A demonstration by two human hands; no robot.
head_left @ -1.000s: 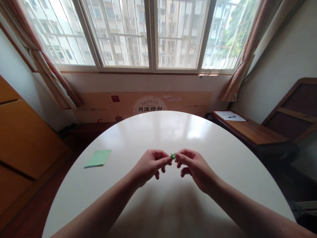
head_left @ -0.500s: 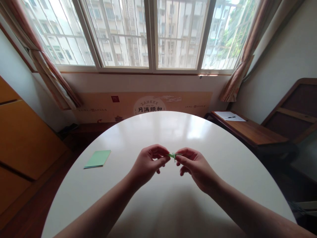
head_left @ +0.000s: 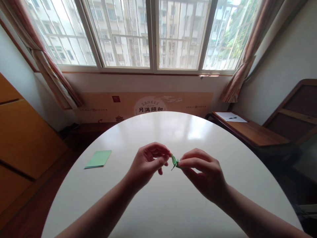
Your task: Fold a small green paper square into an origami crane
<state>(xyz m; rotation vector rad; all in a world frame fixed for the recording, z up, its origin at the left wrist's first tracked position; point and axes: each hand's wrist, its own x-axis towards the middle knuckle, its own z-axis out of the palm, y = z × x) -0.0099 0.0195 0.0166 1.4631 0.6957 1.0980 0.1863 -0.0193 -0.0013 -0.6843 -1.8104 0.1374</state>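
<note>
A tiny folded green paper piece (head_left: 174, 161) hangs above the middle of the round white table (head_left: 173, 132). My left hand (head_left: 148, 163) pinches its upper left end between thumb and forefinger. My right hand (head_left: 205, 173) pinches its lower right end, fingers curled over it. Both hands are closed and held a little above the tabletop, nearly touching each other. Most of the paper piece is hidden between the fingertips.
A stack of green paper sheets (head_left: 98, 158) lies on the table's left side. A wooden side desk (head_left: 255, 132) with a white sheet and a pen (head_left: 231, 117) stands at the right. Windows and curtains run along the far wall.
My right hand has dropped lower and turned over the paper piece, which now tilts from upper left to lower right. My left hand has risen slightly.
</note>
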